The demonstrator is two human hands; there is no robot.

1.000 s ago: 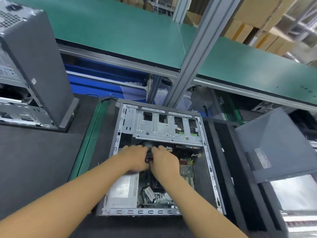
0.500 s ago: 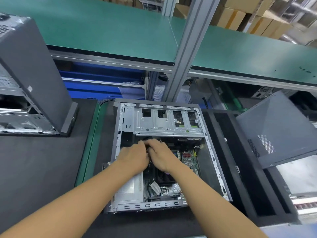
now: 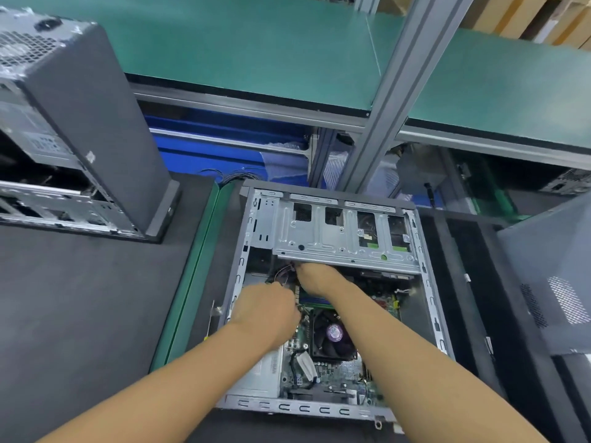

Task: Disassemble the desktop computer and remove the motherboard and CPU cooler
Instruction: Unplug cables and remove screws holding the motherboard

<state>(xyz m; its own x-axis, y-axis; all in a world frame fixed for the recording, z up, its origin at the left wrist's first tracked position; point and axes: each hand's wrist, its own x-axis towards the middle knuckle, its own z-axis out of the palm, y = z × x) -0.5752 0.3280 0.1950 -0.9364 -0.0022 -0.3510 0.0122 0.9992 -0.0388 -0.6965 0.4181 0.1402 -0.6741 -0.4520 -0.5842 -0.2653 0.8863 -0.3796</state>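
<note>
**A teardown bench on a factory floor**

This is an industrial workshop, set up as a line workstation. A grey aluminium post (image 3: pixel 393 100) carries a raised shelf (image 3: pixel 256 52) covered in green matting. The lower work surface is a dark mat (image 3: pixel 80 298) edged by a green strip (image 3: pixel 192 276). An opened desktop case (image 3: pixel 319 407) lies flat on it with its circuit board exposed. A second tower (image 3: pixel 96 123) stands at the left with its side open, and a loose side panel (image 3: pixel 550 276) sits at the right. Under the shelf are what may be blue bins (image 3: pixel 224 145), though they are blurred. Stacked cardboard cartons (image 3: pixel 524 17) fill the background.
</note>
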